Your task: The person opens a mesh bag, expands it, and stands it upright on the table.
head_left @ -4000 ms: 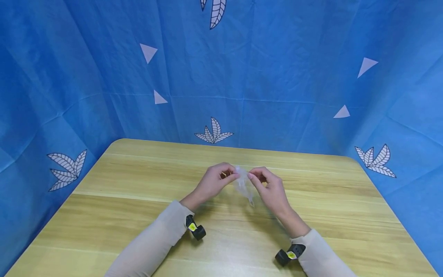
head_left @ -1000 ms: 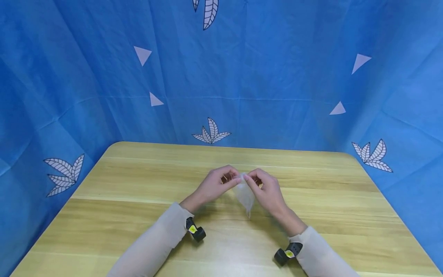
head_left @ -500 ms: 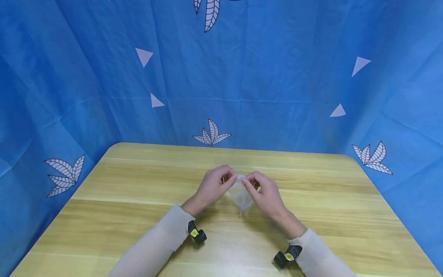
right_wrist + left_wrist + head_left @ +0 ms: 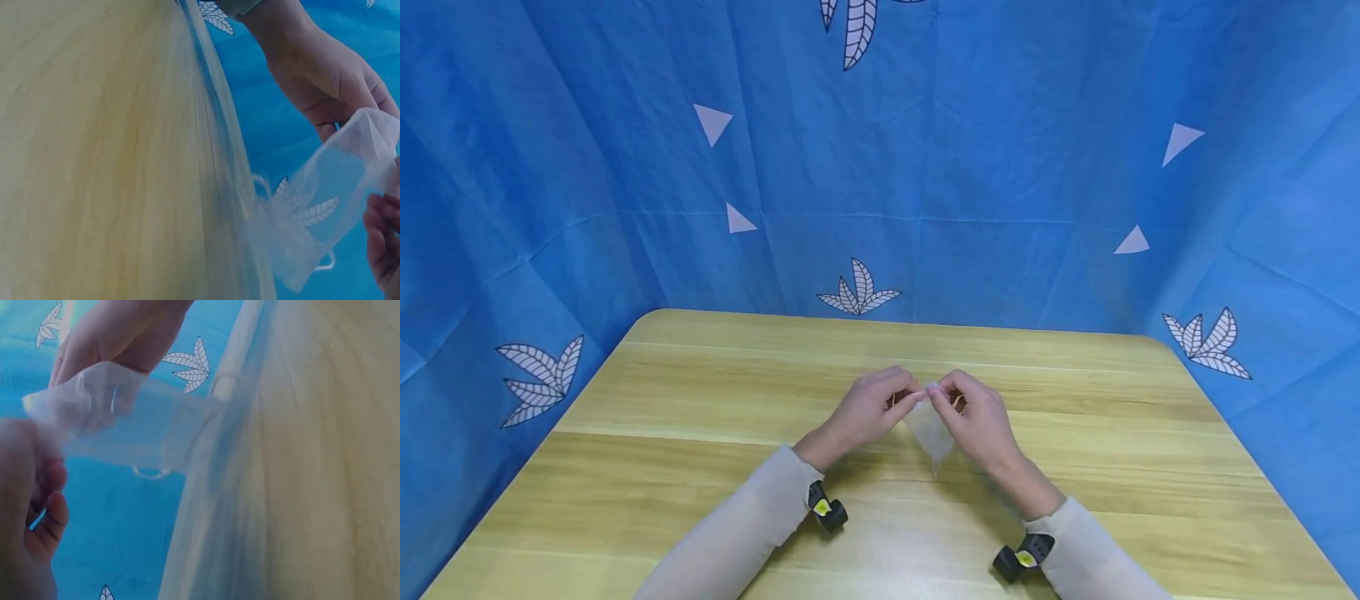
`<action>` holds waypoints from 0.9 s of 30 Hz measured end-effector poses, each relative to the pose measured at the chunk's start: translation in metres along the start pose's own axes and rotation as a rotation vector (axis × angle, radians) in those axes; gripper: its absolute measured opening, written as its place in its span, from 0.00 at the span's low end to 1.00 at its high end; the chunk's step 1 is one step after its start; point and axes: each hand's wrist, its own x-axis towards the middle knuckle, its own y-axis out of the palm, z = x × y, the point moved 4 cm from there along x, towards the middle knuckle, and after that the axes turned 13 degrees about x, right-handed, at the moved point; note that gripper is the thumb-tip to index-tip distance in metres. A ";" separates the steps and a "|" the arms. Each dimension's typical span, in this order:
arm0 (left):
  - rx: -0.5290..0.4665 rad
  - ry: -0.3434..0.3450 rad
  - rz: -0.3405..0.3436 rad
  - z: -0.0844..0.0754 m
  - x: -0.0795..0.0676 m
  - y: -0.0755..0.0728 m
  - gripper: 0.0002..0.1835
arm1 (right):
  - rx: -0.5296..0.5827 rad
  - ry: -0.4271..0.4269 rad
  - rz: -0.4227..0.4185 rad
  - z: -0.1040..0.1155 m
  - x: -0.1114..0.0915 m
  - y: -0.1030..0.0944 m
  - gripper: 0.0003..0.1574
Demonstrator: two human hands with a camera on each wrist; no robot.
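A small, translucent white mesh drawstring pouch (image 4: 931,433) hangs between the two hands, above the table. Its gathered tip points down in the head view. Thumb and fingers of my left hand (image 4: 868,410) pinch the pouch's upper edge from the left. On the opposite side, my right hand (image 4: 979,421) pinches the same edge, the fingertips of both hands nearly meeting. Through the sheer mesh (image 4: 144,434) in the left wrist view, part of the far hand shows. Thin cord loops (image 4: 326,261) stick out near one end in the right wrist view. Any contents cannot be made out.
A light wood-grain table (image 4: 700,383) lies beneath the hands. Blue curtains (image 4: 1000,150) with leaf and triangle prints surround its back and sides. Each wrist wears a strap with a small black camera (image 4: 832,516).
Over four seconds the hands have drawn closer together and the pouch hangs wider and lower. In the last half second my left hand has shifted slightly right and down, and the pouch's tip has swung right.
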 end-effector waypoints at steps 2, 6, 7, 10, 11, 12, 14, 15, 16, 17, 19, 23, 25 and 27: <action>0.004 0.043 -0.002 -0.003 0.000 0.000 0.05 | -0.064 -0.002 -0.034 0.001 0.000 -0.001 0.10; 0.005 0.072 0.009 -0.007 0.000 0.001 0.06 | -0.206 -0.021 -0.100 0.003 0.000 -0.001 0.14; 0.010 0.069 0.014 -0.007 0.000 0.001 0.06 | -0.224 -0.025 -0.107 0.003 0.000 -0.001 0.14; 0.009 0.028 0.028 -0.008 0.000 0.001 0.05 | -0.225 -0.026 -0.117 0.003 -0.001 -0.002 0.15; 0.007 0.008 0.032 -0.007 0.000 0.001 0.05 | -0.210 -0.023 -0.117 0.002 -0.001 -0.002 0.14; 0.008 -0.012 0.034 -0.007 0.000 0.002 0.04 | -0.193 -0.018 -0.117 0.001 0.000 -0.003 0.14; 0.010 -0.053 0.035 -0.005 0.001 0.002 0.03 | -0.149 -0.007 -0.111 0.000 0.000 -0.004 0.12; 0.011 -0.071 0.031 -0.004 0.001 0.002 0.03 | -0.127 0.005 -0.103 -0.001 0.000 -0.004 0.10; 0.013 -0.088 0.027 -0.003 0.001 0.001 0.03 | -0.103 0.016 -0.092 -0.001 0.001 -0.004 0.08; 0.015 -0.104 0.020 -0.002 0.001 0.001 0.03 | -0.083 0.029 -0.078 -0.001 0.001 -0.004 0.06; 0.026 -0.133 0.004 0.000 0.002 0.000 0.03 | -0.046 0.064 -0.043 -0.001 0.002 -0.003 0.05; 0.033 -0.168 -0.019 0.002 0.001 0.000 0.03 | -0.007 0.119 0.012 -0.001 0.002 -0.001 0.08; 0.028 -0.173 -0.018 0.002 0.001 0.000 0.02 | 0.005 0.125 0.016 -0.001 0.002 -0.001 0.07; 0.018 -0.179 0.000 0.003 0.001 0.000 0.02 | 0.018 0.123 0.001 -0.002 0.002 -0.002 0.05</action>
